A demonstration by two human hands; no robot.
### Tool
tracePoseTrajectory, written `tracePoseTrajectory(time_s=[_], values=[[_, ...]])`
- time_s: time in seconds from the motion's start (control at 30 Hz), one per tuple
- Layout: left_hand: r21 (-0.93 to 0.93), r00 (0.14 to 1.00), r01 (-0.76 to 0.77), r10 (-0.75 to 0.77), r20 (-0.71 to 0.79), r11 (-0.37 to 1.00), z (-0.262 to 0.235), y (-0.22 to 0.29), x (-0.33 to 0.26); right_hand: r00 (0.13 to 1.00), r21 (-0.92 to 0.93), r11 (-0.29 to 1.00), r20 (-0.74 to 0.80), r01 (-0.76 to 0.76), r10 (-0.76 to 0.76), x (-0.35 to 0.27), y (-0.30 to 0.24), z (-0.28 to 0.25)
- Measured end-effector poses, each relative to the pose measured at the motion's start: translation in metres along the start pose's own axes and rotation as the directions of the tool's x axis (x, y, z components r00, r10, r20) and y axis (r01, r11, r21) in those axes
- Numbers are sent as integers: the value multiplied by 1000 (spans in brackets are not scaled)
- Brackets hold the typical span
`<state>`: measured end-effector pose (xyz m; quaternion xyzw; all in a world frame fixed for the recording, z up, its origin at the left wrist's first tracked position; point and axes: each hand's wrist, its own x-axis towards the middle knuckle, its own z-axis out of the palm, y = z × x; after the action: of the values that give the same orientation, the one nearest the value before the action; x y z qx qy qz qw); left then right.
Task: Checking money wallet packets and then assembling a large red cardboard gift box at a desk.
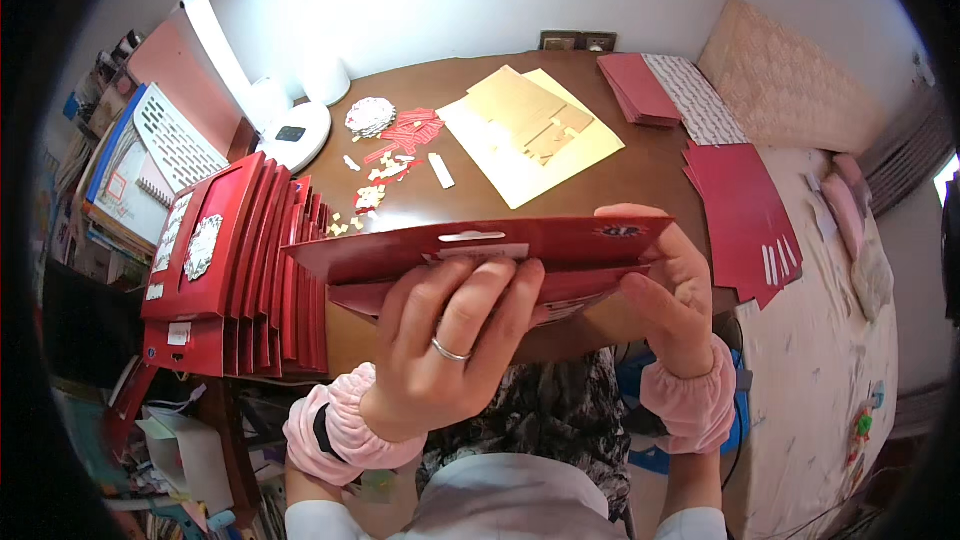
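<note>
Just above my lap, both hands hold a red cardboard box (pixel 400 258) with a slotted hanging hole in its upper panel. My left hand (pixel 445 345), with a ring on it, reaches over the front edge; its fingers are pressed into the gap between the panels, and their tips are partly hidden. At the right end, my right hand (pixel 682 295) grips the box between the thumb in front and the fingers behind. Beside my left arm stand several similar red boxes (pixel 215 280) packed upright in a row, the nearest with white labels.
A white desk lamp (pixel 295 135) stands at the back left. White round labels (pixel 371 117), red strips (pixel 412 130) and paper scraps lie mid-table. Farther right are yellow sheets (pixel 525 175), a pinkish stack (pixel 637 90), a patterned sheet (pixel 690 90) and flat red cards (pixel 745 210).
</note>
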<state>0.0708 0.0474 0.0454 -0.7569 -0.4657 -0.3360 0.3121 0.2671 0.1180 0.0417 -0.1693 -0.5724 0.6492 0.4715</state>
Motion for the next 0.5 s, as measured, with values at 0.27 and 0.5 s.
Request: tracePoseTrajectory(time_s=[0.27,0.5], values=[[4,999,-30,30,43,1000,-2,-3,6,999,158,987,-16,-31,34,-6,3,-10],[1,998,-48,48,43,999,-2,-4,8,988,10,997,-132,82,-80,-2,5,1]])
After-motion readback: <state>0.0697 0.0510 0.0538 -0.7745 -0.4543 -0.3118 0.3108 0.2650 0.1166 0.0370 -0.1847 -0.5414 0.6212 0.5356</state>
